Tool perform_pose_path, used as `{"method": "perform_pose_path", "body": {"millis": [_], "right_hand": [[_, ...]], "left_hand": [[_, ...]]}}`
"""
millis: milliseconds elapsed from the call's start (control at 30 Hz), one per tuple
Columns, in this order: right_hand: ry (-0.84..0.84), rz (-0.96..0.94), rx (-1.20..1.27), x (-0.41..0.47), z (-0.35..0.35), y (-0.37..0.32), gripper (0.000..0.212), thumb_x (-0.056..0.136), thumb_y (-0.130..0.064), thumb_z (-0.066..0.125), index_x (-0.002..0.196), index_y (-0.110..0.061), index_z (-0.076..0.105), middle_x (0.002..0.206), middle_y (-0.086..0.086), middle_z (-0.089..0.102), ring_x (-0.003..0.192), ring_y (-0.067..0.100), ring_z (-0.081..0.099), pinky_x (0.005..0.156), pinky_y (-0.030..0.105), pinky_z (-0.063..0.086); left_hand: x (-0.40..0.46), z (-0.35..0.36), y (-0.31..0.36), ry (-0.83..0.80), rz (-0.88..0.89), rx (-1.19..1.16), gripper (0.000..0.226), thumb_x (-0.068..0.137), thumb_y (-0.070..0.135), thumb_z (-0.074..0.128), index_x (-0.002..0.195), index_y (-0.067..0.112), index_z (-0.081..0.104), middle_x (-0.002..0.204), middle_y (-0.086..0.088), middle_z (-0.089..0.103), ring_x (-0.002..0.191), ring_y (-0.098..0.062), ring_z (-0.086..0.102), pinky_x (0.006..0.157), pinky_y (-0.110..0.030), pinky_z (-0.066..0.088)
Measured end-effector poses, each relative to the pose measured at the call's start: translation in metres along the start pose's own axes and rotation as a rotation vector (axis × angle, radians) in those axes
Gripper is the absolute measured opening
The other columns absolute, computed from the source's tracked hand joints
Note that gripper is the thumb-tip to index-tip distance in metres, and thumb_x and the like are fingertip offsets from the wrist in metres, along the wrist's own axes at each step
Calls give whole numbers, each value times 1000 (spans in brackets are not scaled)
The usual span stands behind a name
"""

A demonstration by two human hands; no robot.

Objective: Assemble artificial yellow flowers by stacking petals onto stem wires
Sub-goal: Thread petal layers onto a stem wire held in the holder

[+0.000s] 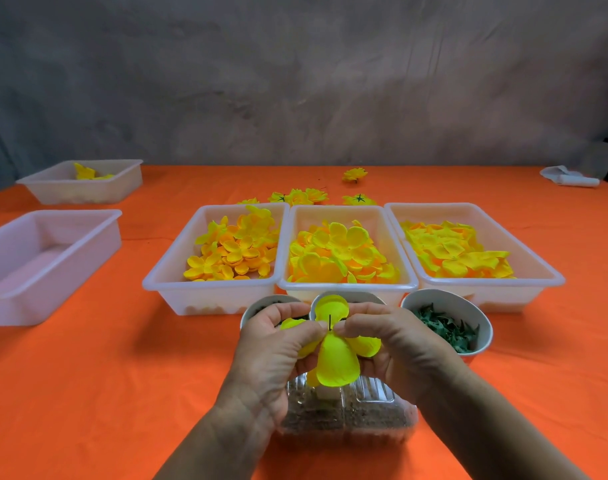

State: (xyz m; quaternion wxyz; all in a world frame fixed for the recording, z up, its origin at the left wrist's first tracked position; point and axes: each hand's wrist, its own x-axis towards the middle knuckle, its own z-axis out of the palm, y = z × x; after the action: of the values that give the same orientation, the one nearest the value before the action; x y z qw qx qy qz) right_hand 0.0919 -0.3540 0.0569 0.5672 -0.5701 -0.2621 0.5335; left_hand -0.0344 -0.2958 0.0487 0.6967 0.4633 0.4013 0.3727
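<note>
Petal layer [333,344], bright yellow, pinched by both hands' fingers [316,329] around a dark stem wire [330,323]; petal trays [347,285] just beyond, orange counter [105,375] open leftward.

Near the front edge of the orange tabletop [88,393], the left hand [274,344] and right hand [396,344] pinch a yellow petal layer [337,358] threaded on a dark stem wire [330,322], above a clear plastic container [371,420]. Behind stand three petal-filled trays [171,271].
</note>
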Motion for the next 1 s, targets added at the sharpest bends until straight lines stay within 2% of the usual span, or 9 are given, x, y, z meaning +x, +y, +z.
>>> {"method": "perform_pose_path", "body": {"millis": [67, 167, 300, 433, 700, 800, 1000], "right_hand": [[-10, -7, -11, 0, -2, 2, 25, 76, 6, 63, 100, 1, 67, 86, 18, 70, 75, 29, 67, 77, 45, 55], [-14, -27, -66, 1, -5, 5, 26, 76, 5, 65, 101, -1, 66, 83, 14, 72, 69, 23, 69, 61, 32, 58], [-21, -27, -79, 3, -8, 7, 24, 77, 5, 64, 98, -6, 66, 73, 7, 71, 61, 16, 67, 49, 23, 50], [-38, -1, -52, 4, -12, 9, 24, 76, 4, 66, 98, -6, 66, 76, 10, 71, 63, 18, 67, 50, 24, 51], [-36, 51, 64, 8, -11, 11, 22, 77, 7, 63, 97, -2, 63, 65, 11, 67, 48, 18, 63, 42, 22, 48], [-20, 53, 79, 9, -10, 12, 20, 77, 7, 62, 94, -3, 63, 62, 11, 67, 47, 18, 63, 41, 21, 48], [52, -33, -61, 8, -10, 17, 32, 74, 6, 68, 103, -6, 62, 66, 6, 71, 54, 17, 66, 47, 23, 49]], "left_hand": [[1, -1, -2, 5, 6, 19, 24, 75, -2, 71, 93, 11, 61, 78, -11, 67, 58, -17, 59, 51, -25, 51], [1, -3, -5, 18, 27, 53, 28, 74, -5, 71, 94, 11, 61, 85, -14, 66, 60, -18, 60, 51, -25, 50], [2, -7, -9, 21, 28, 53, 29, 73, -8, 70, 94, 10, 61, 93, -20, 66, 62, -22, 60, 50, -26, 51], [4, -10, -10, 11, -7, 14, 27, 74, -9, 69, 92, 10, 61, 86, -18, 66, 58, -21, 60, 49, -27, 50], [6, -9, -10, 19, -67, -16, 26, 75, -9, 68, 93, 7, 60, 73, -11, 65, 42, -13, 57, 37, -20, 44], [6, -9, -10, 17, -63, -7, 27, 75, -8, 68, 95, 7, 59, 71, -9, 64, 40, -11, 56, 38, -20, 44], [5, -10, -13, 12, 13, 65, 30, 75, -11, 68, 94, 9, 58, 67, -8, 64, 43, -14, 59, 42, -23, 49]]}}
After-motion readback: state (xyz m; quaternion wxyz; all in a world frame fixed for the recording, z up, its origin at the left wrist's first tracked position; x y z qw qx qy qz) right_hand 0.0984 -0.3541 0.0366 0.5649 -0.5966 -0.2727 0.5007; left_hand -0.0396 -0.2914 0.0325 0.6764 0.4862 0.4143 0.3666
